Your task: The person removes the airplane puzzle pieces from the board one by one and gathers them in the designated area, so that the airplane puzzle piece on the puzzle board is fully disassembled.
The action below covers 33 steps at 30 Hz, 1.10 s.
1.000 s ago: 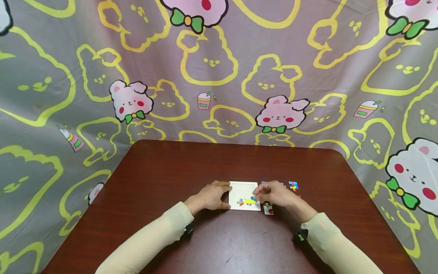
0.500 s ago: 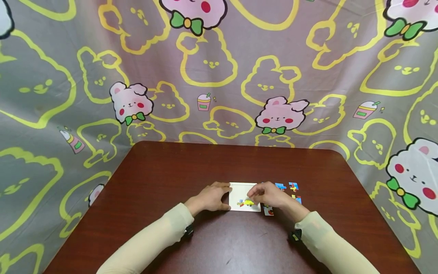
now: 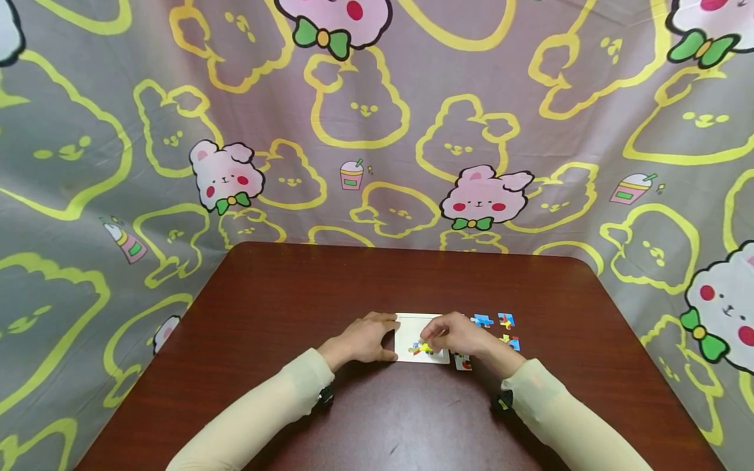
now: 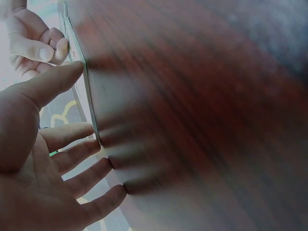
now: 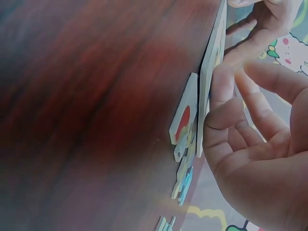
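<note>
A small white puzzle board [image 3: 408,328] lies flat on the brown table, with a few joined puzzle pieces [image 3: 415,348] showing red, yellow and blue near its front edge. My left hand [image 3: 368,337] rests at the board's left side, its thumb and fingers spread and touching the edge; the left wrist view shows those fingers extended. Over the board, my right hand [image 3: 462,335] has its fingers curled, with thumb and index together at a puzzle piece. That piece is mostly hidden by the fingertips. In the right wrist view the right hand [image 5: 262,122] stands against the board [image 5: 206,96].
Several loose puzzle pieces lie right of the board, including a blue one [image 3: 482,320], one at the far right [image 3: 506,320], another below it [image 3: 511,342] and a red-marked one [image 3: 463,363]. A patterned curtain [image 3: 377,163] surrounds the brown table [image 3: 318,281].
My right hand has moved left over the board, now covering part of the yellow picture and uncovering loose pieces to the right. The left hand has stayed at the board's edge.
</note>
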### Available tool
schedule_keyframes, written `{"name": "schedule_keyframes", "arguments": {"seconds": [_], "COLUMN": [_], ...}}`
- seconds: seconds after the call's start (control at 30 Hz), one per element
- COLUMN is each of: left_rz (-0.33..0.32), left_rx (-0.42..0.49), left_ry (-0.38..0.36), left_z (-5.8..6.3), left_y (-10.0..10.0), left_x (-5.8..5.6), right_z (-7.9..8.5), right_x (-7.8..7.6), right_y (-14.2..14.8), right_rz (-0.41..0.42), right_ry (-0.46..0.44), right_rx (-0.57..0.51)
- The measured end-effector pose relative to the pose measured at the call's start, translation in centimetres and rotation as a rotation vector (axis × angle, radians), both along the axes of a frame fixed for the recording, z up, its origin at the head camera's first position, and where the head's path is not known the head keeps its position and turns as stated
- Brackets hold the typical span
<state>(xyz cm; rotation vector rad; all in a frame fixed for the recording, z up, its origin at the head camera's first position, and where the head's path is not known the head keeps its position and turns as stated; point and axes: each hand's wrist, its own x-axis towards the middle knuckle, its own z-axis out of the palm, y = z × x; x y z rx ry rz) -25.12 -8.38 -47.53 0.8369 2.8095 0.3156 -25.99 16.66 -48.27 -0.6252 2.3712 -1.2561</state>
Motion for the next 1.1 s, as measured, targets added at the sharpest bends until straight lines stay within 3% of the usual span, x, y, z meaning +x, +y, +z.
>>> {"name": "schedule_keyframes", "arguments": {"seconds": [0.33,0.83,1.1], "left_rz": [-0.006,-0.005,-0.010], "left_rx": [0.002,-0.002,0.004], "left_ry": [0.006,0.006,0.007], "left_z": [0.06,0.17,0.24], "left_y": [0.06,-0.02,-0.06], "left_x": [0.02,0.05,0.08], "right_z": [0.33,0.28,0.00], "right_x": [0.14,0.14,0.12], "right_y": [-0.29,-0.72,-0.92], "right_rz": [0.013,-0.017,-0.010], "right_ry": [-0.017,0.061,0.037], "right_rx": [0.001,-0.010,-0.004]}}
